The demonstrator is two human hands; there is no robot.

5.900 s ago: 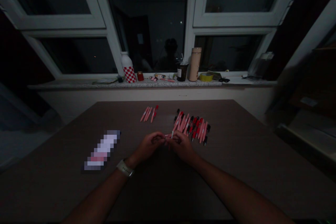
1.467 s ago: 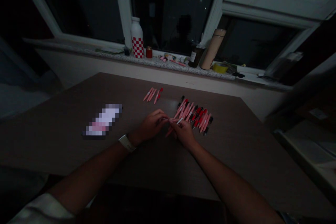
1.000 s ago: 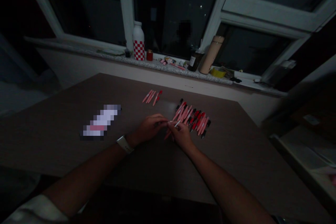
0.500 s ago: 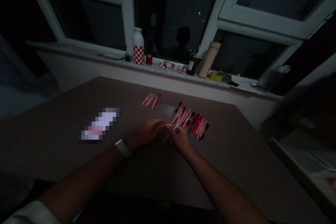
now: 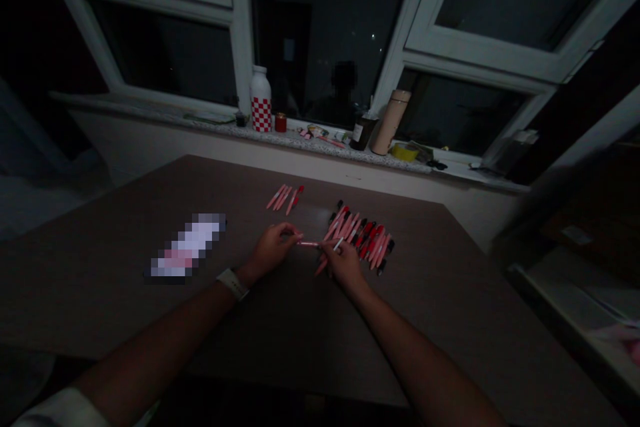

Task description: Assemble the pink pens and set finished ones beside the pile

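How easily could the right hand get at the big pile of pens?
Probably easily: the right hand sits beside the pink and red pens, nothing between, though it holds a pen.

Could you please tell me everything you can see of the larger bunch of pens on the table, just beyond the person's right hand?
The larger bunch of pens lies flat on the dark brown tabletop, in a tight, slanting row of many side-by-side pens. Their barrels look like plastic, some pink and some red, with dark ends showing along both edges. The exact count is hard to tell. The person's right hand sits at the bunch's near left end, but contact cannot be confirmed.
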